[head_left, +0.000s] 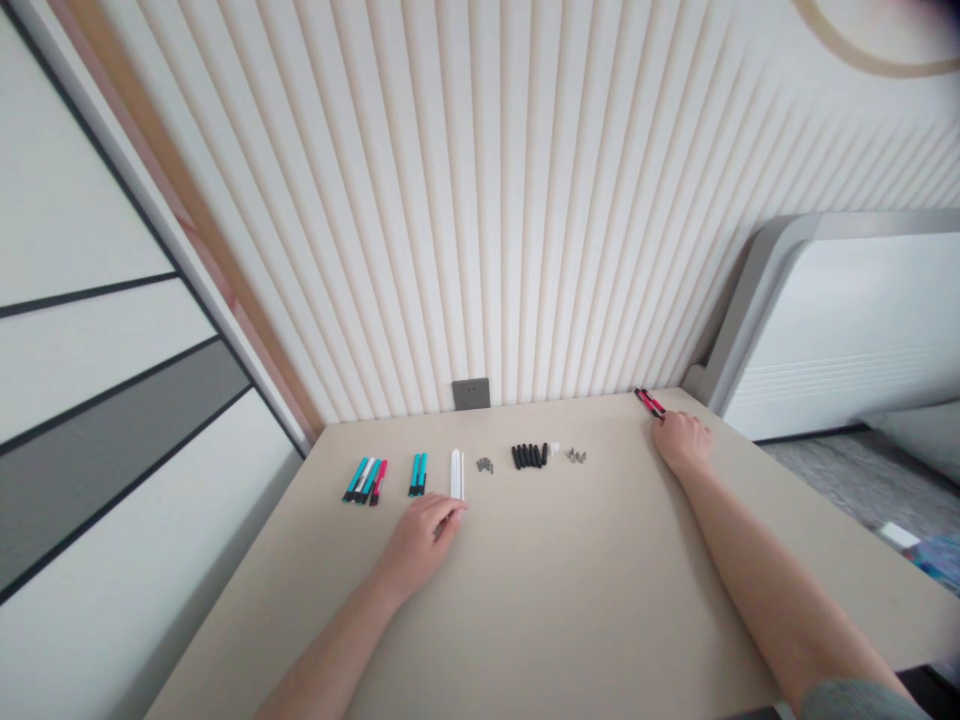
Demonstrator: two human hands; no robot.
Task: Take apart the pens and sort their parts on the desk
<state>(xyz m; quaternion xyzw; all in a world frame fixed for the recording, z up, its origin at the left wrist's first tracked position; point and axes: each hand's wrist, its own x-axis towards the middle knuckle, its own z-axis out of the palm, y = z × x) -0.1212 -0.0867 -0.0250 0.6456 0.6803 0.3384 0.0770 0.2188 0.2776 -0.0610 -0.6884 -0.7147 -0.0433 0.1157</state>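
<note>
My left hand (pixel 421 540) rests on the table with curled fingers; its thumb and fingertips are pinched at the near end of a thin white rod (pixel 463 470). Beside that rod lie more white rods (pixel 455 472), close together. At the far right corner, my right hand (pixel 682 440) has its fingers closed at the near end of two pink-and-black pen barrels (pixel 651 402), which lie side by side. Just left of my left hand are two turquoise-and-black barrels (pixel 418 474).
A row of turquoise, white and pink barrels (pixel 365 481) lies on the left of the beige table (pixel 555 590). Small grey pieces (pixel 485 465), black grips (pixel 529 456), tiny white pieces (pixel 554 449) and metallic pieces (pixel 577 455) line the back. A wall socket (pixel 471 393) sits behind.
</note>
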